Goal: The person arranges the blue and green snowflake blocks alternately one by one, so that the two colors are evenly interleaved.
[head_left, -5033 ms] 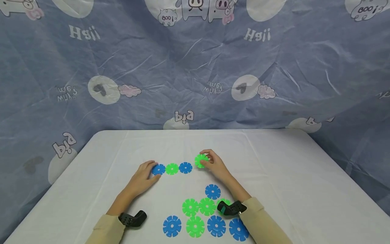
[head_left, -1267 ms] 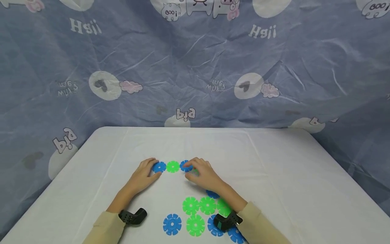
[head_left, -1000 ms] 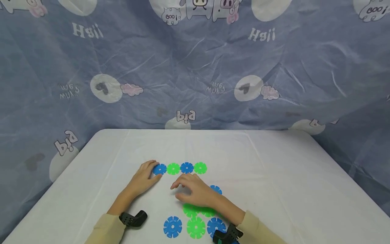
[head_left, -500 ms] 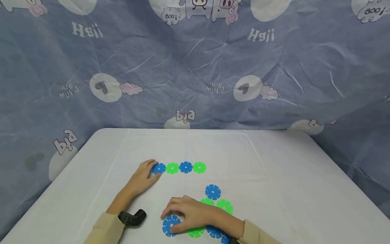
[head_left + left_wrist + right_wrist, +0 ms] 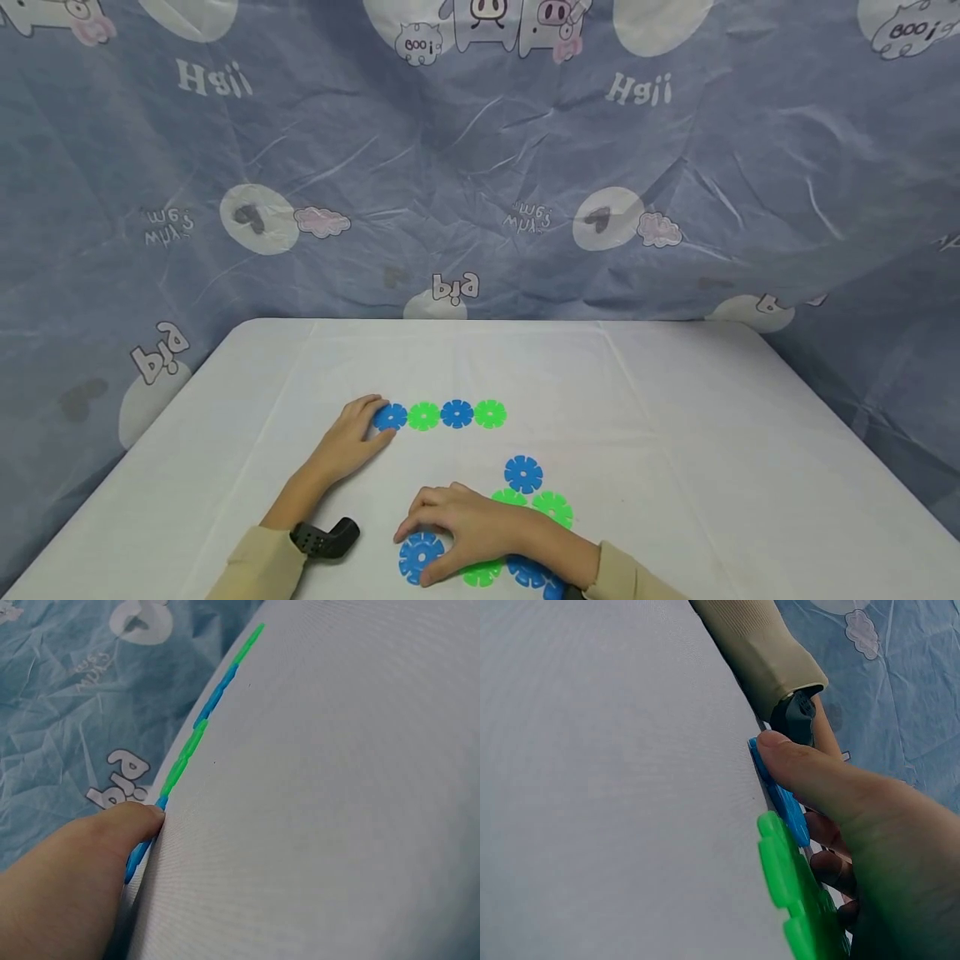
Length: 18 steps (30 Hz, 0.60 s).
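Observation:
In the head view, four notched plastic building discs lie in a row, alternating blue and green. My left hand (image 5: 352,437) holds the blue disc (image 5: 392,416) at the row's left end, thumb at its near edge and fingers at its far side. Beside it come a green disc (image 5: 423,416), a blue disc (image 5: 457,413) and another green disc (image 5: 491,413). Close to me, my right hand (image 5: 468,525) grips a loose blue disc (image 5: 420,556) by its edges. The right wrist view shows the thumb on that blue disc (image 5: 784,799), fingers curled beyond it.
Under and beside my right forearm lie several more discs, partly hidden, among them a green disc (image 5: 553,507) and a blue disc (image 5: 527,572). Another blue disc (image 5: 523,473) lies just beyond them. A patterned blue cloth (image 5: 420,167) hangs behind the white table (image 5: 675,467).
My right hand set a green disc at the row's right end, let go, then came back toward me and took hold of the near blue disc. My left hand stayed at the row's left end.

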### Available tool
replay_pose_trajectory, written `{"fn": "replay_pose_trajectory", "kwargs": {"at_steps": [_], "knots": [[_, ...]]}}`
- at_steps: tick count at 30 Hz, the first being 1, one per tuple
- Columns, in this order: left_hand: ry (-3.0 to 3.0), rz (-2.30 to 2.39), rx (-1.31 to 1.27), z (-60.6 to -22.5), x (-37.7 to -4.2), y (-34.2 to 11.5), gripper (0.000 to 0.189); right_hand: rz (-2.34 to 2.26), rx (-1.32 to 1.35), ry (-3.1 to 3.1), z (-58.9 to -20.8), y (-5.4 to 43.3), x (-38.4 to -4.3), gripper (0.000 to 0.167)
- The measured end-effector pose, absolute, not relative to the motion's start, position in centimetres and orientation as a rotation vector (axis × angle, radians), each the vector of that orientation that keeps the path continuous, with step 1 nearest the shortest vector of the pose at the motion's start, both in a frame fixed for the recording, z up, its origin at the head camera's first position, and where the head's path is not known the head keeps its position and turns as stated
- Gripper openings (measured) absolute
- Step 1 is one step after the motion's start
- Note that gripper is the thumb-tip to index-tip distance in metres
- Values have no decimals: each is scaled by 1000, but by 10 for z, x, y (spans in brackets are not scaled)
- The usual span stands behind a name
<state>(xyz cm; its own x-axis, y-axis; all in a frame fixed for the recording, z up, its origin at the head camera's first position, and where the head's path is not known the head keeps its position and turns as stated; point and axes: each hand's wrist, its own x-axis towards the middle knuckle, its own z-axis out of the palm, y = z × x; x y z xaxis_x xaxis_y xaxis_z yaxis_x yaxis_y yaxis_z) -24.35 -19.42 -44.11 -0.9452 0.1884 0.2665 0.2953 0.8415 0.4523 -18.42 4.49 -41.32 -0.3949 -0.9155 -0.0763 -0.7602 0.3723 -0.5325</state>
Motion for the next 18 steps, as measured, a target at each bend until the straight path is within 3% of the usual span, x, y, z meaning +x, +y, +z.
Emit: {"fn": "replay_pose_trajectory", "kwargs": {"at_steps": [18], "knots": [[-2832, -724, -355, -441, -244, -192, 58, -615, -1442, 2280, -411, 44, -184, 40]]}}
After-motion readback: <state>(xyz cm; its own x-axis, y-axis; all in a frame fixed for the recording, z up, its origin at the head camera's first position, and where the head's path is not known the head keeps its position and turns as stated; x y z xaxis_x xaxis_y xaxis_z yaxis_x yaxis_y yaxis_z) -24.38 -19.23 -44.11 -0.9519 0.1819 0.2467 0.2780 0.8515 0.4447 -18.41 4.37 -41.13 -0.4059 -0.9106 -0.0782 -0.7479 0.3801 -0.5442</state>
